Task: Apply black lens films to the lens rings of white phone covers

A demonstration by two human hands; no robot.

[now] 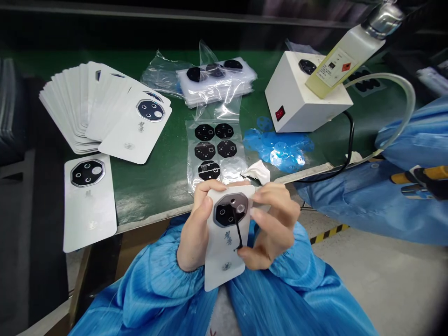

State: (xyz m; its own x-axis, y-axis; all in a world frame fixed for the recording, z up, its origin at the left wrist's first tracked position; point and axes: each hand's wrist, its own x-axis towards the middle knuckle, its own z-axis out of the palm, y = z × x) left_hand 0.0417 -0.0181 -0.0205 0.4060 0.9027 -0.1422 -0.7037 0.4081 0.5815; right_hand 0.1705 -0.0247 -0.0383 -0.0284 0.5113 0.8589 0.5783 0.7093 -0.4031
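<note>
A white phone back panel (219,256) with a dark octagonal camera area (221,215) is tilted up in front of me. My left hand (195,228) grips its left edge, thumb on the face. On the other side my right hand (278,224) is curled, with fingertips at the panel's upper right edge. A thin black film (238,231), seen nearly edge-on, runs from the camera area down to my right thumb. Part of the camera area looks purplish and see-through. How the film attaches there I cannot tell.
Fanned white panels (80,112) and a single panel (87,219) lie left. A sheet of black octagonal stickers (205,150), bagged sheets (217,88) and blue film pieces (283,151) are ahead. A white box (301,100) carries a tilted bottle (345,63). A blue-sleeved person (413,135) is at right.
</note>
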